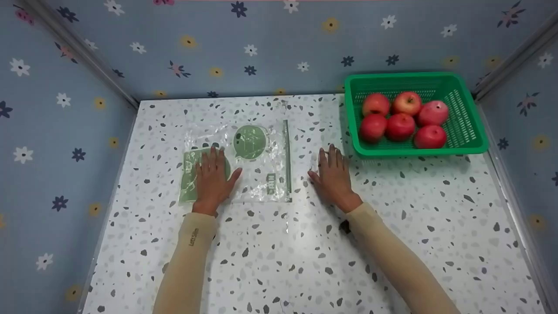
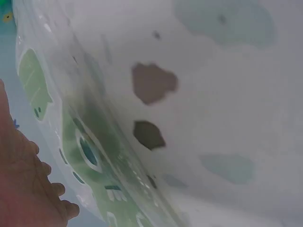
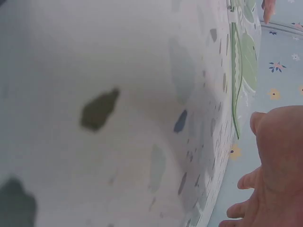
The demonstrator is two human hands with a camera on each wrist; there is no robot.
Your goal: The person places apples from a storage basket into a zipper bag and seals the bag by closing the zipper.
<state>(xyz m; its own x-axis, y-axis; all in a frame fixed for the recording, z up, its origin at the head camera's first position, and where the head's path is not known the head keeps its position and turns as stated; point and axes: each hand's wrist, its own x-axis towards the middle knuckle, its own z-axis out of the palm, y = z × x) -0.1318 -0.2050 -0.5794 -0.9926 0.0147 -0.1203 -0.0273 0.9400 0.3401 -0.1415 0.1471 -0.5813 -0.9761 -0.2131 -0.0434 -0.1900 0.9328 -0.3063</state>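
- Clear plastic bag with green prints (image 1: 250, 174): flat, unfilled, left of centre on the white speckled tabletop (image 1: 270, 253).
- Six red apples (image 1: 401, 126): all in the green plastic basket (image 1: 418, 151), back right corner.
- Left hand (image 1: 213, 176) over the bag, fingers straight; right hand (image 1: 335, 176) apart, fingers extended, holding nothing.

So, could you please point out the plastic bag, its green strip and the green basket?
Plastic bag (image 1: 253, 172): head view, on its clear film.
Green strip (image 1: 287, 161): head view, around the middle of its length.
Green basket (image 1: 420, 151): head view, on its front rim.
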